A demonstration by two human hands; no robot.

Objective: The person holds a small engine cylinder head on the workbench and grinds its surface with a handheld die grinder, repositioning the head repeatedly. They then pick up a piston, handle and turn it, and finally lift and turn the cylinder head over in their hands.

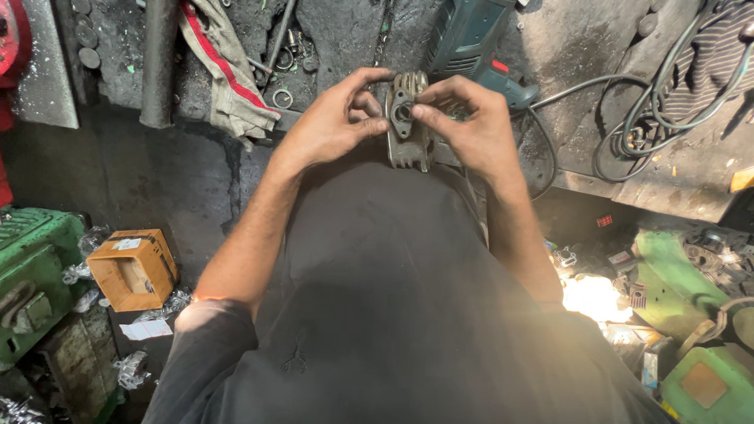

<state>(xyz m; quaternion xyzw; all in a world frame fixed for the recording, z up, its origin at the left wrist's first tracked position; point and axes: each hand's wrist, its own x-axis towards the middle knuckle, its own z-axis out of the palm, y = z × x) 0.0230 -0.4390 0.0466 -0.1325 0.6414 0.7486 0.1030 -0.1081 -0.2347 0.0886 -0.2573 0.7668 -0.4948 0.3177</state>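
Both forearms reach forward, bare; left hand [334,123] and right hand [472,127] meet fingertip to fingertip, fingers curled, thumbs pressing inward.

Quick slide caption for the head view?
Both hands hold a finned metal engine part over a grimy workbench.

The scene is dim overall, with the worktop [583,44] dark and grimy. A blown-out glare patch [593,296] burns at lower right, perhaps sunlight. The dark shirt [407,305] loses detail in shadow. Edges bend slightly; focus is fairly sharp.
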